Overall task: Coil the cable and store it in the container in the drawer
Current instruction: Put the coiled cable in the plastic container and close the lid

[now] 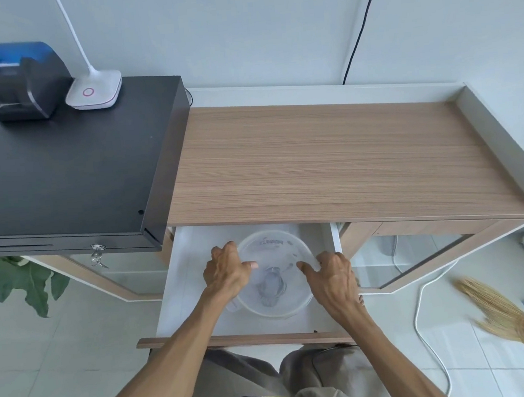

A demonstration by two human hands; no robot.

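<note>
Pale floor tiles fill the bottom of the frame, with the person's knees at lower centre and a straw broom [515, 321] lying at lower right beside a white cord [423, 320] that is not clearly part of the task; just above the knees, the open drawer [187, 300] juts out from under the wooden desk [330, 160]; in it stands the clear round container [273, 308], and through its plastic a greyish bundle shows at the bottom, which I judge to be the coiled cable [271, 287], though it is too blurred to be sure; the translucent lid [275, 251] sits tilted over the far rim; the left hand [226, 271] pinches the lid's left edge, thumb on top; the right hand [334, 274] grips its right edge in the same way; both hands are closed on the lid, not on the cable.

Coiling and dropping in seem done, so closing the container is the step in hand; next the lid needs levelling over the rim and pressing down evenly, then the drawer pushing shut; farther up, at upper left, a black cash box [62, 177] carries a dark printer [16, 83] and a white lamp base [94, 91].
</note>
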